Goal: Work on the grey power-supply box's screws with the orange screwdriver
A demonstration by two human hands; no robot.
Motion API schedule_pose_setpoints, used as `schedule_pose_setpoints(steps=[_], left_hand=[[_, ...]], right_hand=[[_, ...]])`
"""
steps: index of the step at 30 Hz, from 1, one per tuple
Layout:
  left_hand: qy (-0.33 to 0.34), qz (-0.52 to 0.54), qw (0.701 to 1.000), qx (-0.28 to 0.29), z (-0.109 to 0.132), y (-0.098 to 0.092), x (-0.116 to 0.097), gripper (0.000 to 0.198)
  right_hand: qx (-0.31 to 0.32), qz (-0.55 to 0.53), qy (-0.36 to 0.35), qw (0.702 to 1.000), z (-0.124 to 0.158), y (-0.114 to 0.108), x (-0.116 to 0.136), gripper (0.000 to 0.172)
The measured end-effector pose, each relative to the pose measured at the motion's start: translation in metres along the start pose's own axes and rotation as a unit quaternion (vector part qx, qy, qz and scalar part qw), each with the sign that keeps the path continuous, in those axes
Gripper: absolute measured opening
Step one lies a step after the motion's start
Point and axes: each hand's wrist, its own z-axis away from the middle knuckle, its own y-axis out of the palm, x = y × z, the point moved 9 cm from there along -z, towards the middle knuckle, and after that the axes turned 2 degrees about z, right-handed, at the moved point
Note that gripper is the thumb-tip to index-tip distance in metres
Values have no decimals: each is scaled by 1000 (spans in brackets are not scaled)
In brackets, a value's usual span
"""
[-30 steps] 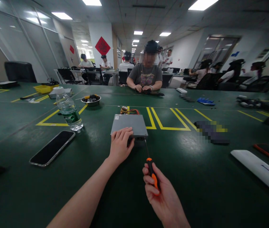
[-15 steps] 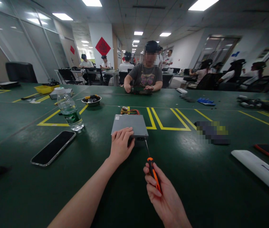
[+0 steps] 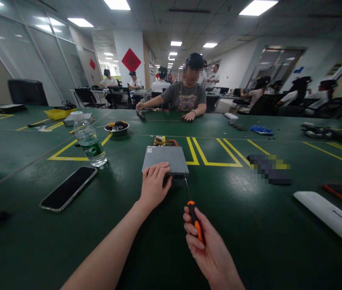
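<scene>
A flat grey computer power supply (image 3: pixel 173 157) lies on the green table, with its bundle of coloured wires (image 3: pixel 165 141) at the far side. My left hand (image 3: pixel 155 183) grips its near left part, fingers over the top and thumb against the front face. My right hand (image 3: pixel 202 241) is closed around the orange and black handle of a screwdriver (image 3: pixel 191 207). The thin shaft points away from me, and its tip is at the lower right corner of the front face, by the socket. Whether the tip sits in a screw is too small to tell.
Left of me are a phone (image 3: pixel 69 188), a water bottle (image 3: pixel 88 139) and a metal bowl of tools (image 3: pixel 117 128). A white bar-shaped object (image 3: pixel 329 217) lies at right, with a blue glove (image 3: pixel 261 130) farther back. Across the table sits a co-worker (image 3: pixel 187 92).
The co-worker's arm on the left side of the view has reached out leftward to a dark tool on the table. My hands, the screwdriver and the power supply look nearly unmoved.
</scene>
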Motion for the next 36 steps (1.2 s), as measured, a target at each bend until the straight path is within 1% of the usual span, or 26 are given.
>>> schedule_pose_setpoints(steps=[5, 9, 12, 15, 17, 19, 22, 24, 26, 28, 32, 34, 36], left_hand=[[1, 1, 1000, 3, 0, 0, 0, 18], [0, 3, 1000, 1, 0, 0, 0, 19], [-1, 5, 1000, 2, 1, 1, 0, 19], [-1, 7, 1000, 3, 1, 1, 1, 20], [0, 7, 1000, 5, 1, 2, 1, 20], [1, 7, 1000, 5, 0, 2, 1, 20], [0, 8, 1000, 3, 0, 1, 1, 20], [-2, 8, 1000, 2, 0, 1, 1, 20], [-2, 6, 1000, 5, 0, 1, 1, 20], [-2, 7, 1000, 4, 0, 1, 0, 20], [-2, 7, 1000, 6, 0, 1, 0, 21], [-3, 6, 1000, 8, 0, 2, 1, 20], [-5, 5, 1000, 9, 0, 2, 1, 20]], right_hand=[[-8, 6, -34, 999, 1, -1, 9, 8], [-7, -11, -2, 1000, 0, -1, 7, 17], [3, 8, 7, 1000, -2, -1, 4, 18], [-4, 24, -18, 1000, -2, -4, 7, 14], [-15, 26, -47, 998, -1, -7, 12, 9], [-30, 19, -57, 998, 1, -9, 14, 8], [-39, -1, -26, 999, 1, -9, 10, 12], [-30, -3, -5, 1000, 1, -4, 6, 19], [-18, 7, -3, 1000, 0, 0, 5, 23], [-12, 20, -14, 1000, -1, 2, 6, 22], [-25, 11, -41, 999, -2, -3, 10, 13], [-24, -7, -35, 999, -3, -4, 9, 14], [-22, -17, -14, 1000, -3, -4, 5, 18]])
